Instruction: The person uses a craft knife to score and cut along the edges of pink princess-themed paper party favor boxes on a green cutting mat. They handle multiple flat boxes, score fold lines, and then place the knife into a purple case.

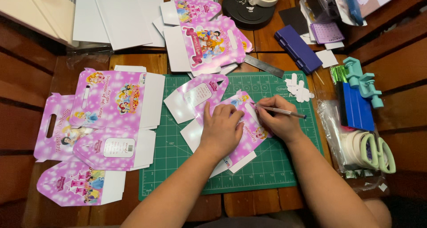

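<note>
Left hand flat on a pink box sheet mid cutting mat, right hand pinching a craft knife, tip on the sheet's upper edge just beside the left fingertips.

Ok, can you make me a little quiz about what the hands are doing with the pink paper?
1. True or false: the left hand presses flat on the pink box sheet.
2. What does the right hand hold? A) scissors B) a thin craft knife C) tape
3. What colour is the cutting mat under the sheet?

Key: 1 true; 2 B; 3 green.
</note>
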